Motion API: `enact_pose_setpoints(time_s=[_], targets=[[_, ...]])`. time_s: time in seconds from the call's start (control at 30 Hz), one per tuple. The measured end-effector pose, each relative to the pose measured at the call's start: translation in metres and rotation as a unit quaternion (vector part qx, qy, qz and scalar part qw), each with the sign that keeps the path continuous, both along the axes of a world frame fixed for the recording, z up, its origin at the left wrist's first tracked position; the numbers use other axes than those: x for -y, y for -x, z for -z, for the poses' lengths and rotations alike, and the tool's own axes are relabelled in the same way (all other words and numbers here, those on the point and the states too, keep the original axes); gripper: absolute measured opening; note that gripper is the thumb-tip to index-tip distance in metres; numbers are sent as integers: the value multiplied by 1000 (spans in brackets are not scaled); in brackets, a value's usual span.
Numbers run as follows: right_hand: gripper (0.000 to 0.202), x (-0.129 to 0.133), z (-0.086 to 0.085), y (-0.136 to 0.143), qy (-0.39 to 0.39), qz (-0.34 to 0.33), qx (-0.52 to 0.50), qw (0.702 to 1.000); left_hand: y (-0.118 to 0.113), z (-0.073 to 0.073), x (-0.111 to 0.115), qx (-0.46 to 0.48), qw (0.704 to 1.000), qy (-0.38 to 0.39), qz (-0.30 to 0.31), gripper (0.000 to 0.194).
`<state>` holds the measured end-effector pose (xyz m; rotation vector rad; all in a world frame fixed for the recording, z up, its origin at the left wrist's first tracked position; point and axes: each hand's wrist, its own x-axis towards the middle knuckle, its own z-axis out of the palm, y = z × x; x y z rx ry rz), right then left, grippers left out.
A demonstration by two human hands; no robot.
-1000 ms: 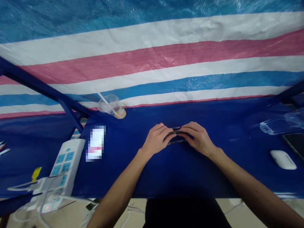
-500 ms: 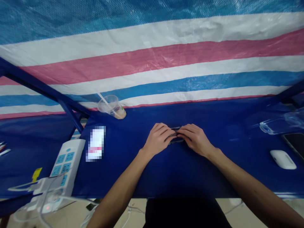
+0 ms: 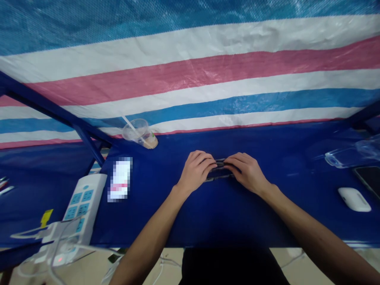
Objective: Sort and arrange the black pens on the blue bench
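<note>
Both hands meet at a thin dark strip (image 3: pixel 220 164) over the blue table. My left hand (image 3: pixel 197 169) pinches its left end between thumb and fingers. At the right end, the thumb and fingertips of my right hand (image 3: pixel 246 171) are closed on it. Just below, a second narrow dark strip (image 3: pixel 218 177) runs roughly parallel, with blue showing between the two. Fingers cover the ends, so I cannot tell whether the strips form one frame-like object or what kind it is.
A clear plastic cup (image 3: pixel 139 133) with a straw lies tipped at the back left. A blurred-out phone (image 3: pixel 120 180) and a white power strip (image 3: pixel 86 206) are at left. A clear bottle (image 3: pixel 344 156), a white earbud case (image 3: pixel 354 199) and a dark phone (image 3: pixel 369 178) are at right.
My hands have moved slightly apart, the left one leftward and the right one a little rightward. More of the dark strips shows between them.
</note>
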<state>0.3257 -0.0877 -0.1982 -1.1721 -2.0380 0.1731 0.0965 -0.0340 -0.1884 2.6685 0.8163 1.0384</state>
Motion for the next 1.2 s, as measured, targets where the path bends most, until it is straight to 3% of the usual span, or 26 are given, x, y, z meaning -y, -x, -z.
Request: enact_pose_setpoints(time_s=[0.27,0.67,1.0,1.2], targets=[[12,0,1,-1,20,13,-12,1000,-2,1,2,-14,1000,14,-17,22],[13,0,1,-1,17,10,16,1000,-2,0,0,0,1000,17,-22,13],[7,0,1,-1,7,30,-4,1000,-3,2,0,-21,999,32,-21,18],[14,1,2,0,21,37,31,999,-1,5,-1,-8,999,35,-11,10]])
